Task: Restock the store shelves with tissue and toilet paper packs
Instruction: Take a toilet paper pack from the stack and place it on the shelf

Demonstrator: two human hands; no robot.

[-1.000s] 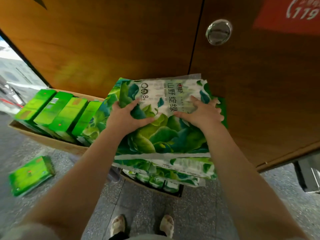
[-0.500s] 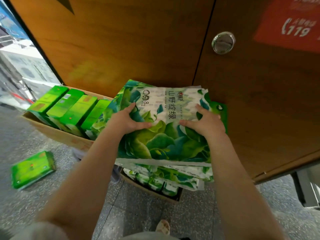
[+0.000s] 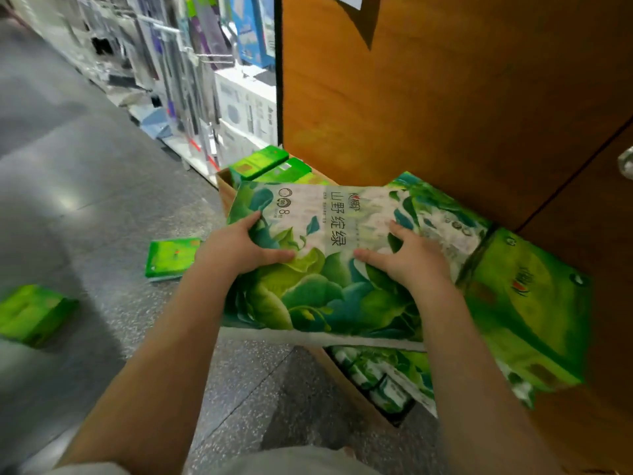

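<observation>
Both hands, left hand and right hand, have a closed grip on a leaf-printed tissue pack reading "山野绽绿" and "8", held above an open cardboard box of similar packs. Small green packs lie on the grey speckled floor beside a wooden cabinet; blurred store shelves stand behind.

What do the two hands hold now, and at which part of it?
Both hold one leaf-printed tissue pack: the left hand grips its left edge, the right hand presses on its top face, toward the right.
</observation>
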